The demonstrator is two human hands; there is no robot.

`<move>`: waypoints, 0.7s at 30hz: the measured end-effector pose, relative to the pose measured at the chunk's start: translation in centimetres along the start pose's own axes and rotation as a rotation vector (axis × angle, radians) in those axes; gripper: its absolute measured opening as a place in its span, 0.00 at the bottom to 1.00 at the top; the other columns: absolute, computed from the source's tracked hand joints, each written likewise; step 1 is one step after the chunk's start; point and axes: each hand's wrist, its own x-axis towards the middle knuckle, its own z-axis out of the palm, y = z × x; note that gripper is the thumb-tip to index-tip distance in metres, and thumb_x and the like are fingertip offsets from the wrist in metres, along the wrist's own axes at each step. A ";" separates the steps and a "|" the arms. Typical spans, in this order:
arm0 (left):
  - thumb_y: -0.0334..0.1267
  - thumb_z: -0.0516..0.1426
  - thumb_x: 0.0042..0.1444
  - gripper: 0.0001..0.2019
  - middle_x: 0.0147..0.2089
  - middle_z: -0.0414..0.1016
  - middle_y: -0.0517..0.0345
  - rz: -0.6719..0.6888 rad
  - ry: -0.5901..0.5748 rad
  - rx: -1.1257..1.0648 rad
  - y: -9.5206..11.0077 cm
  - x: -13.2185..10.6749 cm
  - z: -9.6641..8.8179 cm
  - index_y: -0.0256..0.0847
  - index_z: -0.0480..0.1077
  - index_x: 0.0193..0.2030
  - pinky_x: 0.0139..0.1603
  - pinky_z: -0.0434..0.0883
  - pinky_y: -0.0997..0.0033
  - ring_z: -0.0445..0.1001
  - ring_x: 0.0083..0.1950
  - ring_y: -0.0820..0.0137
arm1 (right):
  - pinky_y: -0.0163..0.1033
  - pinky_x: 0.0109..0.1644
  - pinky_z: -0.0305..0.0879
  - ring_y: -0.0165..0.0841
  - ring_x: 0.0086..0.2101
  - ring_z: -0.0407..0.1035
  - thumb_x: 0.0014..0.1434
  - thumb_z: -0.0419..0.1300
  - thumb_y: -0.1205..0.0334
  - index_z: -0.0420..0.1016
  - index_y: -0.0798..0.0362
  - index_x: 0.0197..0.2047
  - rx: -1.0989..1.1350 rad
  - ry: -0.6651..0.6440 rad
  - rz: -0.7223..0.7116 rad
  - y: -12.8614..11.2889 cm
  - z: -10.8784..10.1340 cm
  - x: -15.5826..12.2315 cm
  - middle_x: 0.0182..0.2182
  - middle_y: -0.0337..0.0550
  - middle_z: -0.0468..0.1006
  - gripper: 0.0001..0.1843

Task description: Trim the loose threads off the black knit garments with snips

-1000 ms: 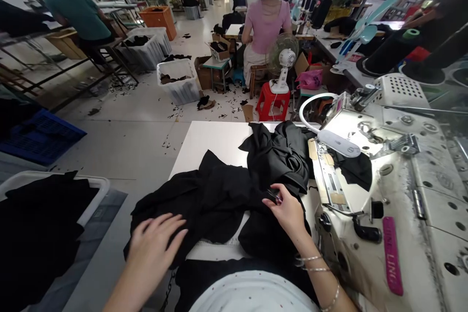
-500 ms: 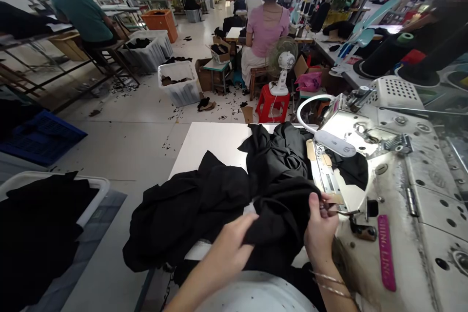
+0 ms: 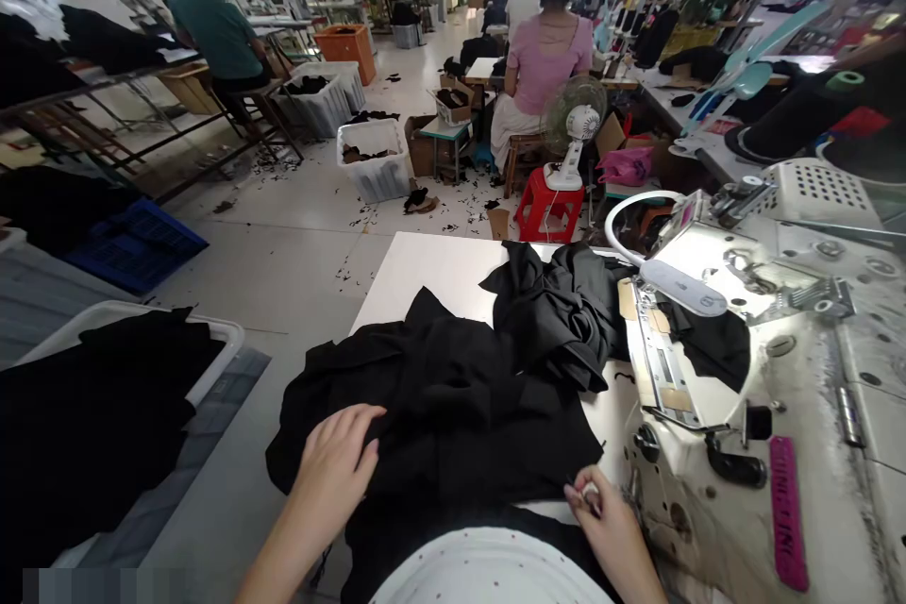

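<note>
Black fabric pieces (image 3: 453, 406) lie spread over the white table in front of me. My left hand (image 3: 338, 461) rests on the left part of this fabric, fingers stretched out and thumb apart. At the fabric's lower right corner, my right hand (image 3: 598, 514) has its fingers curled round a small dark item, too little of which shows to name. A second bunched heap of black fabric (image 3: 559, 311) sits behind, towards the machine. On the right stands a white sewing machine (image 3: 799, 349), a dark scrap of cloth (image 3: 714, 340) on its bed.
A lamp (image 3: 683, 288) on a bent neck hangs over the machine bed. Left of the white table (image 3: 417, 274) is a bin (image 3: 226, 340) heaped with black cloth. Ahead, a fan (image 3: 577, 137) stands on a red stool (image 3: 548, 208) near a seated person (image 3: 548, 47).
My right hand has left the machine's edge and come down to the fabric corner. My left hand has moved left and opened out. The front fabric now lies flatter, and the view has shifted left.
</note>
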 end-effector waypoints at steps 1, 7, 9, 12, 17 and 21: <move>0.36 0.44 0.55 0.16 0.50 0.69 0.52 0.030 0.024 0.005 1.3 -0.2 0.6 0.45 0.67 0.46 0.57 0.59 0.49 0.64 0.55 0.59 | 0.33 0.24 0.54 0.30 0.19 0.57 0.53 0.51 0.47 0.59 0.51 0.28 -0.012 0.073 -0.028 -0.9 -0.1 0.5 0.16 0.31 0.56 0.15; 0.29 0.49 0.52 0.18 0.56 0.64 0.50 0.218 -0.165 -0.113 6.7 -0.5 5.8 0.43 0.65 0.50 0.59 0.57 0.50 0.59 0.59 0.59 | 0.36 0.27 0.55 0.36 0.24 0.65 0.52 0.49 0.44 0.60 0.55 0.50 -0.119 0.268 0.046 -4.8 0.1 5.2 0.21 0.35 0.64 0.28; 0.27 0.52 0.49 0.23 0.58 0.61 0.48 0.186 -0.213 -0.107 6.2 -0.7 8.1 0.42 0.62 0.54 0.61 0.55 0.47 0.57 0.61 0.57 | 0.37 0.27 0.55 0.38 0.24 0.66 0.50 0.49 0.43 0.58 0.57 0.50 -0.156 0.257 0.109 -3.9 0.2 6.0 0.22 0.36 0.66 0.31; 0.26 0.54 0.48 0.24 0.58 0.61 0.49 0.143 -0.217 -0.129 4.4 -1.0 10.3 0.44 0.61 0.54 0.62 0.52 0.45 0.57 0.61 0.57 | 0.38 0.26 0.55 0.40 0.24 0.66 0.46 0.50 0.42 0.61 0.56 0.43 -0.180 0.215 0.149 -1.9 0.2 6.0 0.20 0.38 0.67 0.28; 0.28 0.55 0.49 0.23 0.58 0.61 0.52 0.143 -0.219 -0.235 3.0 -1.0 10.5 0.47 0.62 0.53 0.63 0.50 0.45 0.56 0.61 0.58 | 0.38 0.24 0.54 0.37 0.19 0.62 0.41 0.51 0.40 0.58 0.49 0.26 -0.200 0.070 0.113 0.6 -0.6 4.8 0.15 0.36 0.64 0.20; 0.31 0.57 0.49 0.19 0.55 0.63 0.49 0.085 -0.192 -0.261 4.3 -0.8 10.0 0.43 0.65 0.50 0.62 0.50 0.46 0.58 0.60 0.57 | 0.40 0.25 0.56 0.38 0.21 0.64 0.40 0.50 0.42 0.63 0.51 0.26 -0.179 0.054 0.141 0.3 -1.2 4.1 0.18 0.41 0.68 0.20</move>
